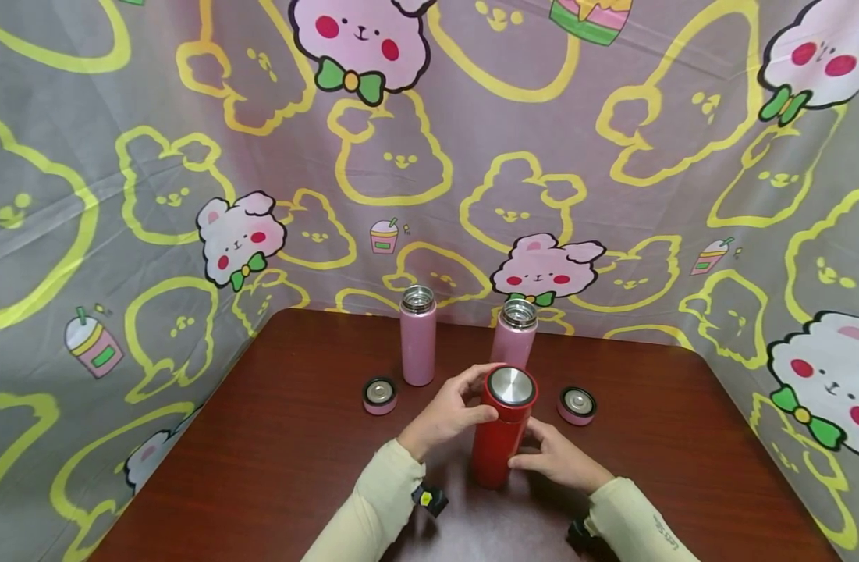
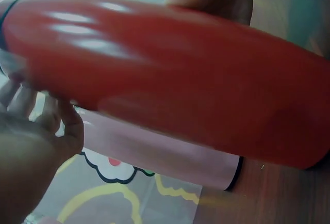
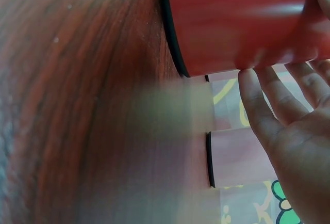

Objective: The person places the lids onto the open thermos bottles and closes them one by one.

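A red thermos bottle [image 1: 495, 453] with a silver-topped lid [image 1: 511, 386] stands upright, leaning slightly, at the near middle of the table. High on it, around the lid, my left hand [image 1: 453, 410] grips with thumb in front and fingers behind. Lower down, my right hand [image 1: 559, 457] holds the body from the right side; its fingers [image 3: 258, 97] touch the red wall in the right wrist view. A black ring [image 3: 175, 28] edges the bottle's base. Whether that base rests on the wood or is just above it, I cannot tell.
Two lidless pink thermos bottles stand behind: one to the left [image 1: 418, 347], the other [image 1: 513, 343] partly hidden by the red one. A pink lid [image 1: 380, 396] lies at left, another pink lid [image 1: 576, 406] at right. Patterned cloth [image 1: 401, 156] hangs around the brown table [image 1: 275, 453].
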`<state>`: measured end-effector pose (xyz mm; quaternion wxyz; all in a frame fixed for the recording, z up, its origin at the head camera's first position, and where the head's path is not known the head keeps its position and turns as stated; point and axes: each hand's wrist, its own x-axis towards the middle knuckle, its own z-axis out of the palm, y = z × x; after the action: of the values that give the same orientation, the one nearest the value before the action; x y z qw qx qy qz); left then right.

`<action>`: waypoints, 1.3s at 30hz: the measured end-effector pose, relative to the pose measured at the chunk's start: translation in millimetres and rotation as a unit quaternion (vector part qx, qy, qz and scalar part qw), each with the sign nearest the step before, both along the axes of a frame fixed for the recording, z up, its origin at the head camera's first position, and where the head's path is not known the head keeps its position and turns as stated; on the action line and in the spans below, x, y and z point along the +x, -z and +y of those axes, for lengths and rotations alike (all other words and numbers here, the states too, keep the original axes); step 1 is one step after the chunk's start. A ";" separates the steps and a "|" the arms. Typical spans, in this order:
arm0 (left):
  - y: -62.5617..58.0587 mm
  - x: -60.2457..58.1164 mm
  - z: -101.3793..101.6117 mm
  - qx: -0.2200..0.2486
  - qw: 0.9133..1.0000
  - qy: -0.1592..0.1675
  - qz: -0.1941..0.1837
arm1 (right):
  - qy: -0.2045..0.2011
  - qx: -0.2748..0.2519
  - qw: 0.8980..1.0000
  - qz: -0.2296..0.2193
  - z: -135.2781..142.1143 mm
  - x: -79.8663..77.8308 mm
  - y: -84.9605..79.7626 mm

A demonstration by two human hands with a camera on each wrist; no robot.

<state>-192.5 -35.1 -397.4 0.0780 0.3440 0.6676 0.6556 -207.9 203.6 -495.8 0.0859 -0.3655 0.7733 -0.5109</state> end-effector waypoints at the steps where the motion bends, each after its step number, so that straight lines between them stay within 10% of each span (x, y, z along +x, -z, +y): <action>1: 5.0 -4.0 -0.3 0.002 1.000 0.011 0.001 | 0.001 0.001 1.000 -0.002 -0.2 0.2 0.3; 7: 33.5 -24.3 0.6 0.030 0.996 0.080 -0.006 | -0.001 0.000 1.000 -0.001 -1.4 0.4 3.1; 13: 34.9 -25.0 -0.1 0.037 0.995 0.088 0.011 | -0.002 -0.001 1.000 -0.003 -1.0 0.3 2.8; 31: 28.2 0.2 13.3 0.044 0.993 -0.085 0.071 | -0.002 0.003 1.000 0.007 -0.4 0.5 0.0; 39: 29.1 2.9 16.2 0.037 0.990 -0.104 0.082 | -0.003 0.012 1.000 0.006 0.0 -1.6 -0.4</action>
<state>-189.6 -18.9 -426.6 -0.0585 0.3277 0.6796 0.6537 -209.5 203.6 -495.4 0.0869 -0.3705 0.7784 -0.4993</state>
